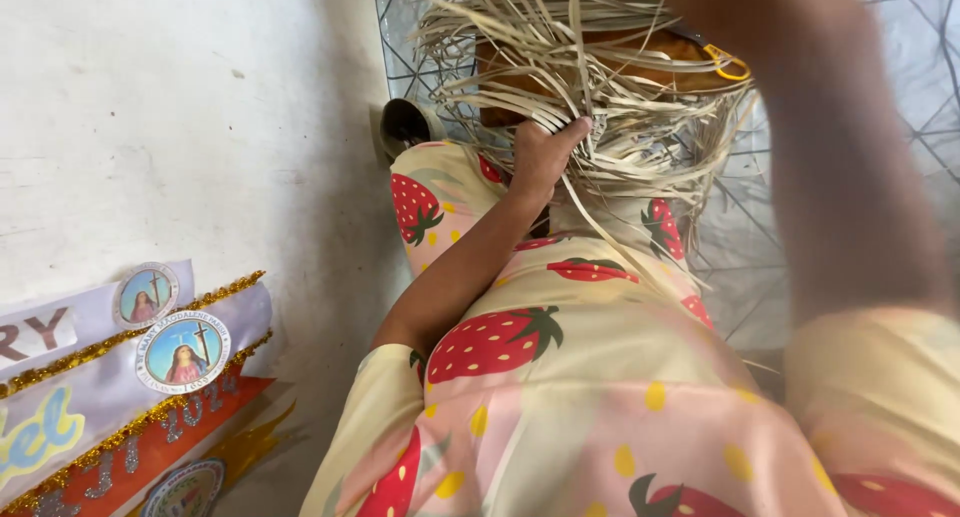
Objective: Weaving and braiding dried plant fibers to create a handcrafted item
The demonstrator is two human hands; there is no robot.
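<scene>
The left hand [545, 157] gripped a bunch of pale, flat straw strips [600, 87] at far centre, fingers closed on them. The right hand was out of view; only its blurred forearm [850, 177] crossed at right. Beneath lay the strawberry-print cream garment [560, 377]; gold-trimmed satin sashes [120, 397] lay near left.
</scene>
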